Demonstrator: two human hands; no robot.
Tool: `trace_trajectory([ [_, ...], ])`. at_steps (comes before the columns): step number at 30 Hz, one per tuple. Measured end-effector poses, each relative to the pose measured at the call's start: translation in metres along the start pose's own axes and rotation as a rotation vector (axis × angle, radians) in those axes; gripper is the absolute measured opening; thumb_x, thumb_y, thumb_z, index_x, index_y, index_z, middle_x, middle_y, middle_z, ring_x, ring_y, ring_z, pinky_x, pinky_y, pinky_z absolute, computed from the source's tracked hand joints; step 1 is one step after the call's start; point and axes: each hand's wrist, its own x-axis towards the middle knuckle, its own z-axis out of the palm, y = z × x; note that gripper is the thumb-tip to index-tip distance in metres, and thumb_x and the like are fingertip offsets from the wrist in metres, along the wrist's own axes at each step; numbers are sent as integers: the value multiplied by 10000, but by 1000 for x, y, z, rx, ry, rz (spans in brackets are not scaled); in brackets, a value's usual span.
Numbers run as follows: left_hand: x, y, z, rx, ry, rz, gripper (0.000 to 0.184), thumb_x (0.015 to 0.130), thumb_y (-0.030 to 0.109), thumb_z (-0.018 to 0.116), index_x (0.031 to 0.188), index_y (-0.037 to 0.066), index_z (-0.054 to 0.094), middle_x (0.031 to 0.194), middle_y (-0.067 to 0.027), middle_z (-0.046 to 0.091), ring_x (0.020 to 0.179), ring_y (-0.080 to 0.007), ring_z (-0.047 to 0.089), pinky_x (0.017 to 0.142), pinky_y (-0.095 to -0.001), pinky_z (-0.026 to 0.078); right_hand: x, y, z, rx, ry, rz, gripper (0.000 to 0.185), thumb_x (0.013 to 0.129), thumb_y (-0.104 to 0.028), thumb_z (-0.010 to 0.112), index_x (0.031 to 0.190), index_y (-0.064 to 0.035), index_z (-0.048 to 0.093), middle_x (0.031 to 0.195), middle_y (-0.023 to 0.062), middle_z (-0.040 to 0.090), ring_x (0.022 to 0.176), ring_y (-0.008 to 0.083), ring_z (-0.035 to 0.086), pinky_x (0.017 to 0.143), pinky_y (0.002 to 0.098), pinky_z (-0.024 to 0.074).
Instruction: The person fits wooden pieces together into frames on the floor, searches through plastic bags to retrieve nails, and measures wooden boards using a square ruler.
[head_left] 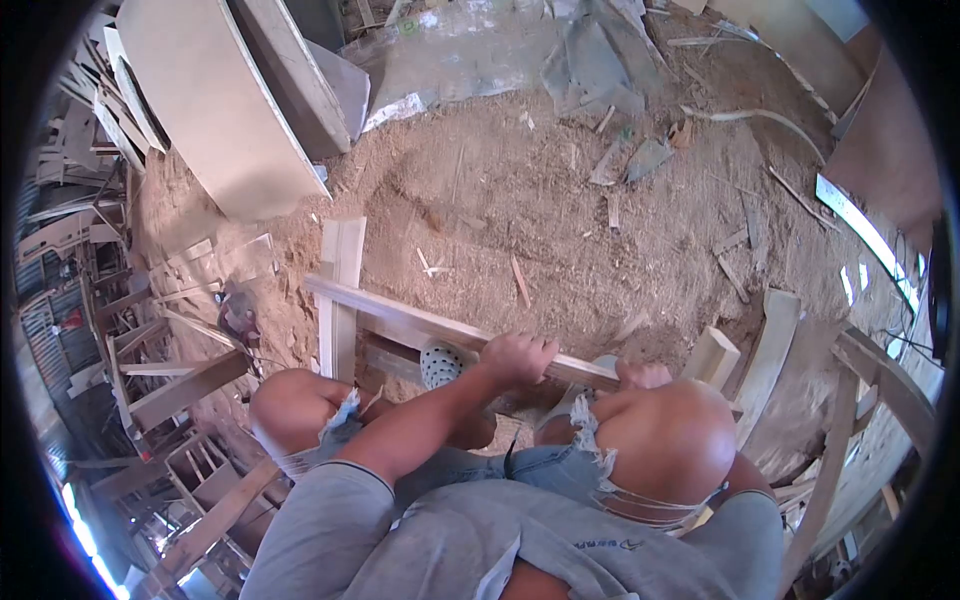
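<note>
A long, narrow wooden strip (420,322) lies slantwise in front of my knees, its far left end crossing over a pale flat board (342,290). My left hand (517,358) is closed on the strip near its middle. Farther right, my right hand (643,376) is closed around the strip beside my right knee, which hides part of that hand and forearm. Under the strip shows a shoe with round holes (440,366) on my foot.
Sawdust and wood scraps cover the ground (450,190). Large curved panels (210,100) stand at upper left. A dark power tool (238,315) lies left of my knee. Wooden frames and offcuts (190,390) crowd the left; a wood block (712,357) and planks (770,350) are at right.
</note>
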Motion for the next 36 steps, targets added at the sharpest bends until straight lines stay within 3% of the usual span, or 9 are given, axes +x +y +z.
trace_trajectory([
  [3, 1, -2, -2, 62, 65, 36, 394, 782, 325, 755, 1096, 99, 683, 841, -86, 717, 768, -282, 740, 706, -401, 604, 4, -1, -1, -6, 8, 1, 524, 804, -513, 833, 966, -43, 668, 755, 168, 721, 702, 355, 736, 658, 486, 578],
  [9, 15, 20, -66, -110, -318, -200, 357, 804, 230, 734, 1137, 105, 718, 911, -115, 735, 952, -323, 731, 857, -453, 585, 9, -2, 5, -70, -119, 107, 559, 820, -576, 782, 1007, -55, 708, 919, 185, 758, 910, 364, 754, 797, 510, 585],
  [12, -2, 21, -41, -230, -92, -254, 396, 818, 210, 724, 1200, 103, 706, 961, -138, 743, 1035, -347, 710, 930, -475, 550, 18, -16, -13, -173, -303, 161, 611, 821, -637, 746, 1124, -107, 715, 973, 170, 774, 959, 375, 754, 835, 519, 589],
  [13, -4, 29, -66, -197, -111, -281, 400, 827, 198, 715, 1215, 102, 698, 983, -142, 742, 1041, -352, 707, 927, -475, 547, 18, -21, -18, -226, -300, 137, 608, 823, -659, 730, 1178, -166, 711, 1036, 172, 777, 986, 381, 752, 864, 530, 589],
  [17, -53, 64, -192, -181, -133, -359, 407, 854, 171, 689, 1254, 95, 673, 1055, -147, 737, 1053, -360, 703, 917, -481, 535, -10, -99, -107, -201, -324, 154, 601, 808, -628, 769, 1152, -140, 706, 1061, 193, 768, 1032, 400, 736, 937, 526, 564],
  [21, -110, 92, -295, -136, 176, -404, 210, 838, 162, 704, 1030, 79, 724, 889, -132, 745, 932, -331, 729, 850, -471, 543, -64, -187, -192, -291, -163, 17, 532, 777, -491, 863, 1098, -120, 657, 1045, 172, 762, 1005, 403, 730, 891, 530, 555],
  [24, -170, 133, -380, -125, 344, -483, 220, 818, 158, 727, 1022, 76, 716, 903, -137, 743, 940, -339, 727, 848, -473, 546, -131, -261, -231, -299, 230, -198, 474, 745, -371, 875, 1068, -116, 640, 979, 117, 714, 1002, 359, 696, 884, 493, 542],
  [29, -286, 224, -535, -229, 152, -674, 204, 765, 166, 755, 949, 82, 727, 839, -133, 741, 883, -363, 744, 768, -490, 572, -223, -372, -284, -172, 433, -395, 357, 708, -219, 845, 977, -107, 639, 922, 112, 671, 930, 361, 659, 828, 502, 514],
  [36, -382, 319, -587, -241, 259, -766, 327, 758, 203, 799, 1050, 82, 714, 875, -139, 745, 838, -362, 748, 729, -496, 584, -310, -466, -318, -191, 556, -603, 283, 736, -205, 835, 909, -91, 642, 853, 128, 648, 832, 383, 642, 784, 505, 507],
])
